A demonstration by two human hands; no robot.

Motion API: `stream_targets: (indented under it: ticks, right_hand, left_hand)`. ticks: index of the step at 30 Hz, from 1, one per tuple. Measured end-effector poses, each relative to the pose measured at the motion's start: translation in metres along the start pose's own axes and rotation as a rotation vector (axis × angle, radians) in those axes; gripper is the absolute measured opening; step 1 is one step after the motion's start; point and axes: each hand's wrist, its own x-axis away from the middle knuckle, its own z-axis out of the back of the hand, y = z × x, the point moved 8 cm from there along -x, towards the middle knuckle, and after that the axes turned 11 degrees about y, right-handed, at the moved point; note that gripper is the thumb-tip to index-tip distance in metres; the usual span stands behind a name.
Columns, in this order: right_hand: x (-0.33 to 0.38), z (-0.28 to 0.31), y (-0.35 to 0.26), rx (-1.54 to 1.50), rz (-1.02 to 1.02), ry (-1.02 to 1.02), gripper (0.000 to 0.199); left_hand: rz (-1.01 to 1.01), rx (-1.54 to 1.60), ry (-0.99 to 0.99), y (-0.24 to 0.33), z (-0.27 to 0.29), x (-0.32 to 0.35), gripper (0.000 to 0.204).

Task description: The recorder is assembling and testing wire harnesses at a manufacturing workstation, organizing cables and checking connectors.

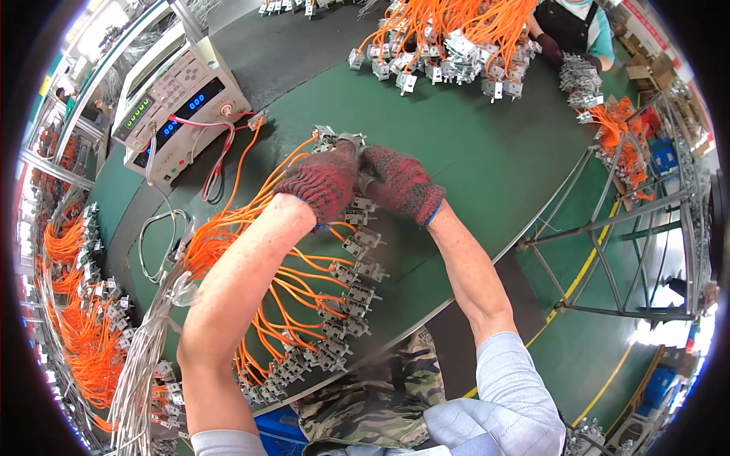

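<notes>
Both my hands wear dark red and grey knit gloves and meet over the green tabletop (456,182). My left hand (323,181) is closed, with its fingertips at a small silver metal fitting (325,137) at the far end of a row of such fittings. My right hand (399,184) is closed against the left one, and what lies between its fingers is hidden. From the row of metal fittings (361,277), orange cables (285,277) run left into one bundle, which passes under my left forearm. Grey-white wires (148,365) continue from the bundle over the table's near left edge.
A bench tester (179,106) with lit displays stands at the left, its red and white leads near the bundle. Heaped orange-cabled fittings (449,53) lie at the far side. A co-worker (574,34) handles more at far right. A metal frame (608,243) stands beyond the right edge.
</notes>
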Motion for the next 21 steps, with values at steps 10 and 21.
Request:
stream_targets:
  ticks: [10,21]
  right_hand:
    - [0.012,-0.004,-0.001,-0.092,0.062,0.159,0.049]
    - [-0.007,0.014,-0.022,-0.039,0.018,-0.058,0.046]
  left_hand:
    - [0.053,0.506,0.579,-0.060,-0.063,0.025,0.041]
    - [0.013,0.200,0.531,-0.041,-0.042,0.029,0.037]
